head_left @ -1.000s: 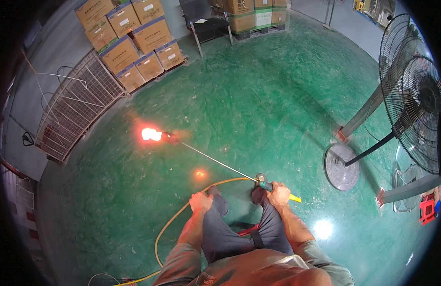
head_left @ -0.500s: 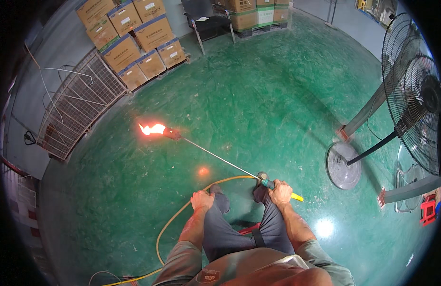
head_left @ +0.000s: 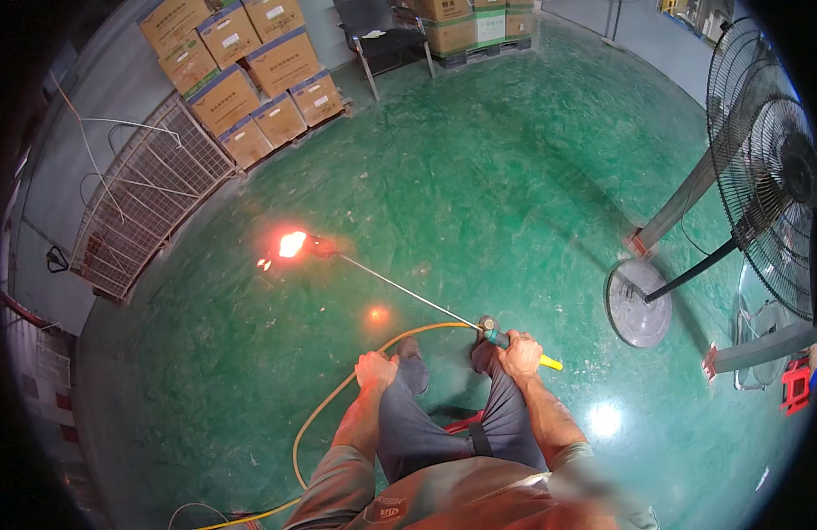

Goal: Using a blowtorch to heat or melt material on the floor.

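Note:
My right hand (head_left: 520,354) is closed round the dark grip of a gas torch (head_left: 407,292), above my right knee. The torch has a long thin metal tube, a teal fitting beside my hand and a yellow handle end behind it. Its tube slants away to the far left, and a bright orange flame (head_left: 292,245) burns at the dark nozzle (head_left: 319,246). A yellow hose (head_left: 325,402) runs from the valve in a curve over the floor, past my left side. Resting on my left knee, my left hand (head_left: 374,369) is closed with its fingers curled under; nothing shows in it.
A black fan (head_left: 784,168) on a round grey base (head_left: 639,303) stands to the right, near slanting grey beams (head_left: 762,351). Stacked cartons (head_left: 280,121), a wire-mesh frame (head_left: 157,190) and a black chair (head_left: 386,44) line the far left and back. Below me is a red seat (head_left: 462,424).
The flame has changed shape, shorter and rounder with small separate licks below it. Both hands and the torch stay nearly in place.

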Action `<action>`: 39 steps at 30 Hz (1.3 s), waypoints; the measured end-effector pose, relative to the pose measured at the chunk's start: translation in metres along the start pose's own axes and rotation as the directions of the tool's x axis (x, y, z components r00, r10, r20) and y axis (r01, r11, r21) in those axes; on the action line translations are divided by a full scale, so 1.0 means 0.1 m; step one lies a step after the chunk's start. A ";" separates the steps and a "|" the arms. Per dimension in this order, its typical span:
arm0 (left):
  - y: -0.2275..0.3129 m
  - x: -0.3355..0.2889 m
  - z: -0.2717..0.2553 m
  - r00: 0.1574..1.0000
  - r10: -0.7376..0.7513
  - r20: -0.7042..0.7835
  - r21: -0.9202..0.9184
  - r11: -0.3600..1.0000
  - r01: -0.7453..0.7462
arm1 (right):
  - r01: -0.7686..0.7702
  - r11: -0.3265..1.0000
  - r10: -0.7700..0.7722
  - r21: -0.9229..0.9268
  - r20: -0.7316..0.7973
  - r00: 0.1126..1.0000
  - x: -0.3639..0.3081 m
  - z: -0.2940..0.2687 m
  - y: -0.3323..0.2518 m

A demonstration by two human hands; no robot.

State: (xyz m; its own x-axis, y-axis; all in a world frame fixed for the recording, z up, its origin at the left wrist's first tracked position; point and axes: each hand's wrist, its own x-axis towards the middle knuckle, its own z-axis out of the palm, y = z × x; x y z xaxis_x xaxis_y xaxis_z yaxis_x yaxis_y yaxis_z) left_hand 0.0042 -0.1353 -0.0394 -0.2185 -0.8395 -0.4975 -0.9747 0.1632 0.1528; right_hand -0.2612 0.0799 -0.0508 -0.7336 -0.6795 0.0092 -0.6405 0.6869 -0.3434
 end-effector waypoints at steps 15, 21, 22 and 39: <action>-0.02 0.04 0.07 0.998 0.022 -0.056 -0.012 1.000 -0.022 | -0.022 1.000 0.022 -0.010 -0.004 1.000 0.01 -0.09 0.02; -0.04 0.06 0.08 0.998 0.025 -0.054 -0.018 1.000 -0.026 | -0.019 1.000 0.019 -0.013 -0.012 1.000 0.01 -0.06 0.04; -0.04 0.06 0.08 0.998 0.022 -0.053 -0.017 1.000 -0.023 | -0.018 1.000 0.018 -0.009 -0.012 1.000 0.01 -0.06 0.04; -0.04 0.05 0.07 0.999 0.007 -0.046 0.002 1.000 -0.007 | -0.023 1.000 0.023 -0.001 -0.012 1.000 0.01 -0.02 0.03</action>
State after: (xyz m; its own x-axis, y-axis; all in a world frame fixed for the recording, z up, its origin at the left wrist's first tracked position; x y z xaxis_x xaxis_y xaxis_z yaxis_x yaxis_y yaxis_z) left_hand 0.0072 -0.1364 -0.0482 -0.2226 -0.8612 -0.4570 -0.9733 0.1699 0.1540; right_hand -0.2639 0.0819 -0.0502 -0.7512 -0.6600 0.0127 -0.6233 0.7028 -0.3428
